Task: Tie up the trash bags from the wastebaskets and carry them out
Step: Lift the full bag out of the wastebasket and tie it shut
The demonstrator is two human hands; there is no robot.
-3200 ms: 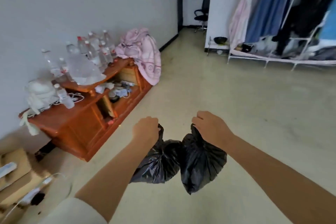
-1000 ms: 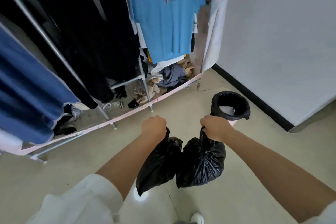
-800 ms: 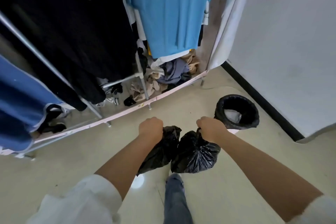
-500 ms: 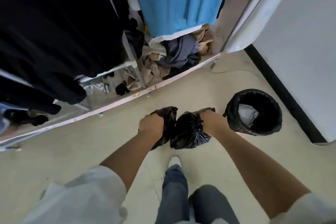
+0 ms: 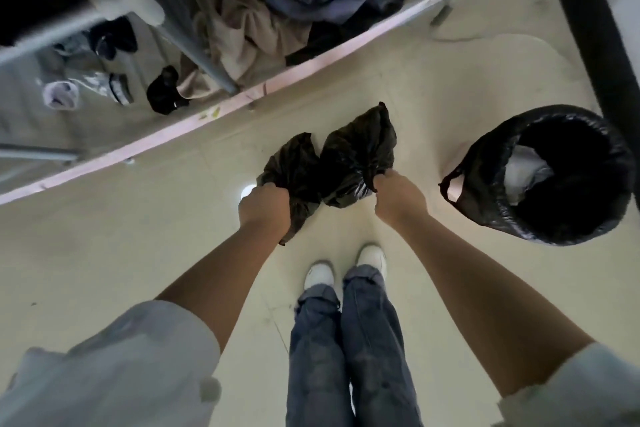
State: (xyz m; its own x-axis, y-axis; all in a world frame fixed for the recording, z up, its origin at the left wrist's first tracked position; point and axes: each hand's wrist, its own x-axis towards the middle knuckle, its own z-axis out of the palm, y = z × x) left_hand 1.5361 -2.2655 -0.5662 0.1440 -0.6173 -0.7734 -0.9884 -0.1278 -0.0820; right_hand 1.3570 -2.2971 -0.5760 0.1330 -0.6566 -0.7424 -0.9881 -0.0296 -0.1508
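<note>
The wastebasket [image 5: 568, 177] at the right, beside the dark strip along the wall, is the largest piece of work left: its black liner [image 5: 485, 184] is folded over the rim, one handle loop hanging loose on the near-left side, with pale rubbish showing inside, so this bag is not yet tied or lifted out. Left of it, on the floor in front of the person's shoes, sit two smaller trash bags touching each other. The right bag [image 5: 356, 159] looks gathered shut at its neck and the left bag [image 5: 291, 173] is bunched the same way, so I judge both tied. The right hand [image 5: 398, 198] is curled tight, pinching the right bag's neck; the left hand [image 5: 265, 208] is a closed fist around the left bag's top. Remaining, by my reading: tie the liner, then carry all three out
</note>
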